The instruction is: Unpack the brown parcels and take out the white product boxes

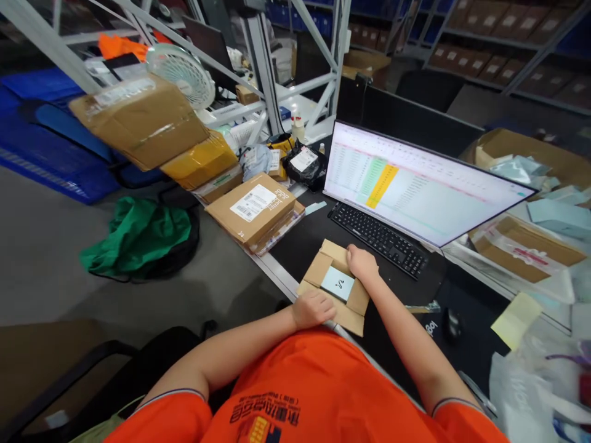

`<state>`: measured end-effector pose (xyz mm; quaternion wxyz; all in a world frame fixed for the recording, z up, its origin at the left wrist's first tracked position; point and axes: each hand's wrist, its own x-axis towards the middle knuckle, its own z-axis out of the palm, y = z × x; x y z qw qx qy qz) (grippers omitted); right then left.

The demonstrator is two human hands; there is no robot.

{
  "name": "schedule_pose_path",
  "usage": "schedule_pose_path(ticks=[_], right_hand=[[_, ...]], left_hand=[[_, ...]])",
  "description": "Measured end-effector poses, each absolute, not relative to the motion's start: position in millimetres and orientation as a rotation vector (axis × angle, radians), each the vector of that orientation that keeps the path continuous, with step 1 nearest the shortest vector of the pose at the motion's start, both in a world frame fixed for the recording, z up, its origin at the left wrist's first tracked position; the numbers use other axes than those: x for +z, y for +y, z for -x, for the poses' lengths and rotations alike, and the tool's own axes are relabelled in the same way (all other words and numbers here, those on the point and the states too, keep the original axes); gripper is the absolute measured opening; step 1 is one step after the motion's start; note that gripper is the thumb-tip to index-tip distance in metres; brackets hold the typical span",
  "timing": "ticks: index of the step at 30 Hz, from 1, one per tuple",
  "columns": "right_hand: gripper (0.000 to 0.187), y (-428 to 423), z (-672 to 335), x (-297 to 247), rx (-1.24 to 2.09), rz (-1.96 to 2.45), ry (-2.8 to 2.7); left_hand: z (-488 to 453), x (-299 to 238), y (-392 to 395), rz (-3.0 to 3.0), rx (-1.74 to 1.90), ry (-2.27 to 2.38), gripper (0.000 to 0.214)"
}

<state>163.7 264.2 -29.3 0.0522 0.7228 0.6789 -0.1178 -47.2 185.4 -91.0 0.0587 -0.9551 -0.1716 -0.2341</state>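
A small open cardboard box lies on the black desk in front of me, its flaps spread. A pale blue-white item sits inside it. My left hand rests curled on the box's near flap. My right hand is curled over the far right flap, next to the keyboard. Both hands press on the flaps; their fingertips are mostly hidden.
A black keyboard and a wide monitor showing a spreadsheet stand behind the box. Stacked parcels lie at the left desk edge, more boxes at the right. A mouse and yellow note lie right. A green bag lies on the floor.
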Motion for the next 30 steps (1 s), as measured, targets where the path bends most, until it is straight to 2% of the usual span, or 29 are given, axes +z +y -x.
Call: schedule_pose_path(ticks=[3,6,7,10,12,14,15,17,19,22,25,30], right_hand=[[0.043,255.7,-167.3,-27.1,-0.281,-2.249,2.123],[0.041,232.5,-169.1,-25.5,-0.144,-2.018,2.519],[0.037,221.2,-168.9,-25.4,-0.144,-1.853,2.664],[0.034,182.4,-167.4,-24.0,-0.236,-1.61,2.75],[0.046,157.3,-167.3,-18.0,-0.235,-1.71,2.648],[0.053,135.9,-170.1,-6.8,-0.187,-1.819,2.561],[0.056,126.9,-173.1,-0.4,-0.164,-1.875,2.517],[0.062,113.2,-181.5,9.4,-0.156,-1.967,2.425],[0.064,105.2,-190.9,9.8,-0.223,-1.967,2.383],[0.06,103.5,-197.3,-9.6,-0.249,-1.963,2.363],[0.049,110.3,-190.0,-32.8,-0.105,-2.148,2.31],[0.055,131.0,-173.9,-34.9,-0.124,-2.08,2.273]], left_hand=[[57.7,-104.1,177.4,2.89,-0.714,-0.651,0.021],[64.3,-100.6,171.2,3.003,-0.682,-0.707,0.048],[64.0,-95.1,170.0,3.04,-0.666,-0.768,0.049],[52.6,-70.7,174.3,2.906,-0.659,-1.269,0.034],[38.9,-53.8,185.8,2.674,-0.608,-1.638,0.045],[27.8,-40.3,202.4,2.608,-0.4,-1.918,0.057],[25.6,-35.1,211.3,2.645,-0.256,-2.046,0.056],[30.5,-27.9,228.7,2.766,-0.006,-2.243,0.046],[47.8,-25.6,244.5,2.903,0.091,-2.286,0.036],[84.6,-34.6,264.2,3.183,-0.186,-2.675,0.041],[109.0,-60.1,273.9,3.104,-0.786,-3.285,0.052],[97.8,-112.0,261.7,2.778,-1.468,-3.429,0.065]])
